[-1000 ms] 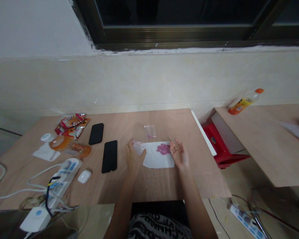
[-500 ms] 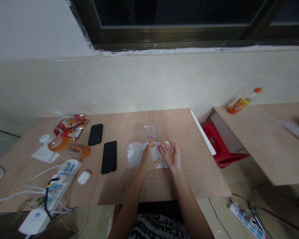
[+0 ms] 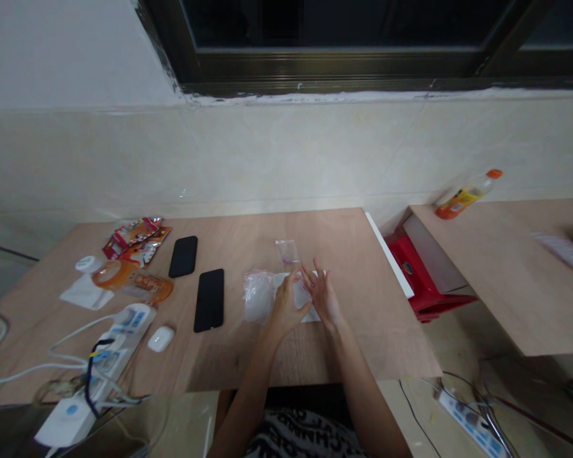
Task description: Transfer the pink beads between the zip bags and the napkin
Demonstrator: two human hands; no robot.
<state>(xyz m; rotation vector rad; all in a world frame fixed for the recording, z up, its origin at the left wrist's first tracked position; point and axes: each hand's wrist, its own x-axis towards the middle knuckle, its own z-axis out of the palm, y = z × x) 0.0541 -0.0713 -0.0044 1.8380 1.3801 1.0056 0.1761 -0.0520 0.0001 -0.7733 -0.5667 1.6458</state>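
My left hand (image 3: 285, 310) hovers over a white sheet (image 3: 310, 316), its thumb apart from the fingers; I see nothing in it. Close on its right is my right hand (image 3: 325, 300), palm turned inward and fingers spread. A tiny purplish speck shows at its fingers, too small to name. Beyond the hands lies a small clear plastic bag (image 3: 286, 249) with little pink-purple bits near its lower end. A stack of clear plastic bags (image 3: 258, 298) rests left of my left hand, partly on or beside the sheet; I cannot tell which.
Two black phones (image 3: 209, 300) lie to the left, near a white earbud case (image 3: 161, 339). Farther left are an orange bottle (image 3: 141, 285) on its side, snack packets (image 3: 138, 240) and a power strip (image 3: 119, 346) with cables. A red stool (image 3: 415, 273) stands between the tables.
My right hand has tilted from palm-up to more sideways and shifted slightly left, closer to my left hand. The purplish bits seen on its fingers are now mostly hidden.
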